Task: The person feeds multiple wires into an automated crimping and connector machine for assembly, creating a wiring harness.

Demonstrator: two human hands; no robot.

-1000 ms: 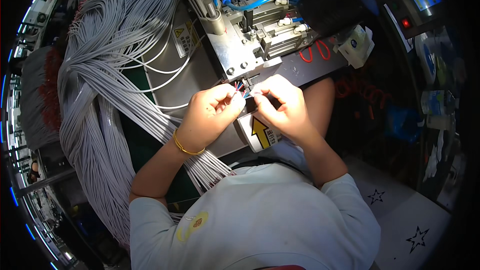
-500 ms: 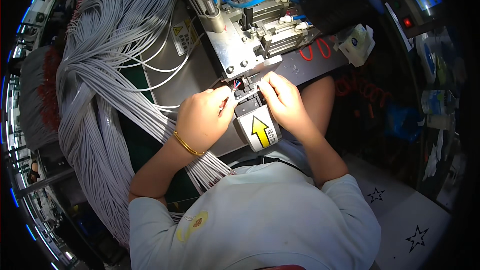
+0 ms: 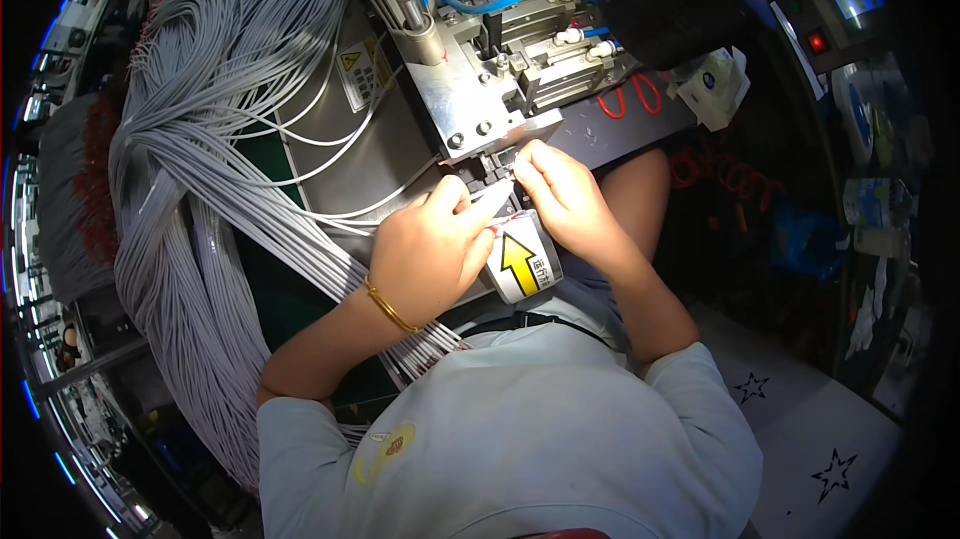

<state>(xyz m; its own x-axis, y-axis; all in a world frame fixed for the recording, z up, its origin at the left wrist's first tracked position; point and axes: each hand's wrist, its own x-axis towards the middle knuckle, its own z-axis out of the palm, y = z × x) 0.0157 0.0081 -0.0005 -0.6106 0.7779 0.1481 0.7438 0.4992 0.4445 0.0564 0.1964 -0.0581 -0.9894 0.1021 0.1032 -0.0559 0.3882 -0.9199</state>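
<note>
As the left hand (image 3: 425, 251) is brought nearer the right hand (image 3: 566, 203), one spot seems jointly worked; neither grip can be told.

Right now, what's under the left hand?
Grey cables run beneath the left hand at its wrist, showing on both sides. A white block with a yellow arrow shows beside it. Whatever lies directly beneath the palm is covered.
</note>
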